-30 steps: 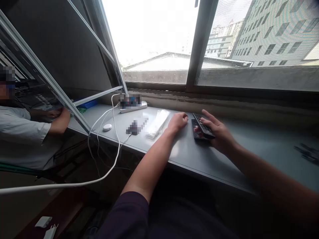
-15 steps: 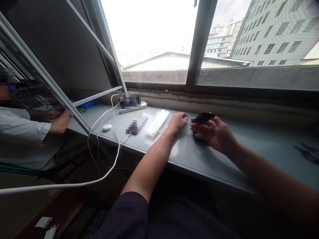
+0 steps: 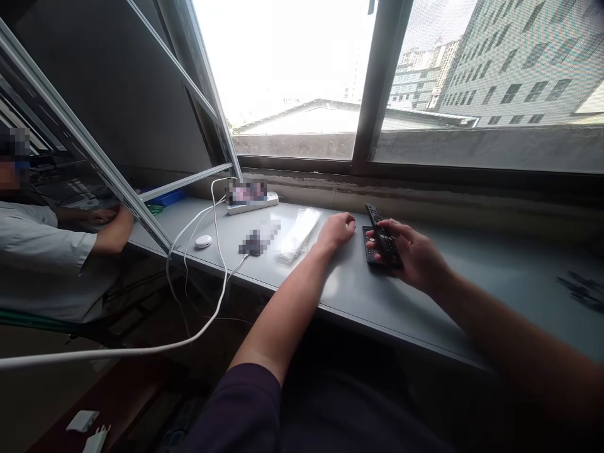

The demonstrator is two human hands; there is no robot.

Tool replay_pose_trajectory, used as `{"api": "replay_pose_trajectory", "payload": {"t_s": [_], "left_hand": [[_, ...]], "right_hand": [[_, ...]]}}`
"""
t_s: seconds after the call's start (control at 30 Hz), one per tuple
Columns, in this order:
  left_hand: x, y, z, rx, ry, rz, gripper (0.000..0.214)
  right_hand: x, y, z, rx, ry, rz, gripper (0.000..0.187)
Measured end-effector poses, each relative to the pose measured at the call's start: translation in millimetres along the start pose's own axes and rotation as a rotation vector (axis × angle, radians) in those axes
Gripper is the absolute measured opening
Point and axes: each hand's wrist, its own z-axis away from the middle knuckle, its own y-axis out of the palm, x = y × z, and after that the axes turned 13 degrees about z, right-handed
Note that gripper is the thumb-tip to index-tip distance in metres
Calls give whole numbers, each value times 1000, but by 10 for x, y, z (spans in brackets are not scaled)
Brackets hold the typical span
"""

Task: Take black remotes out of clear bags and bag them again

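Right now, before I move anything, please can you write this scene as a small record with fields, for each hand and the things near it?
Left hand: rests empty on the grey sill, beside a plastic-wrapped white packet.
Right hand: holds a black remote control, tilted up.
Below it: a second black remote control, lying on the sill.
Farther left: a white power strip and a white cable.
Co-worker: a person in a white shirt, at the sill's left end.

Harsh white glare through the window (image 3: 292, 69), dim room, bowed edges
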Motion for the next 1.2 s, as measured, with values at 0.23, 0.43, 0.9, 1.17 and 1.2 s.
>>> {"api": "replay_pose_trajectory", "payload": {"t_s": [0.23,0.43,0.9,1.17,1.2], "left_hand": [[-22,-15,4,7,-8,2,25],[-38,-14,7,-9,-31,8,27],[-30,-27,5,15,-65,50,40],[-48,-36,14,13,-89,21,37],[-49,-35,13,13,-91,17,37]], "right_hand": [[-22,0,-9,14,-37,-16,27],[-8,-24,-4,70,-38,15,36],[-121,87,38,49,-329,291,53],[-143,33,35,-2,-491,478,34],[-131,26,43,7,-508,486,34]]}}
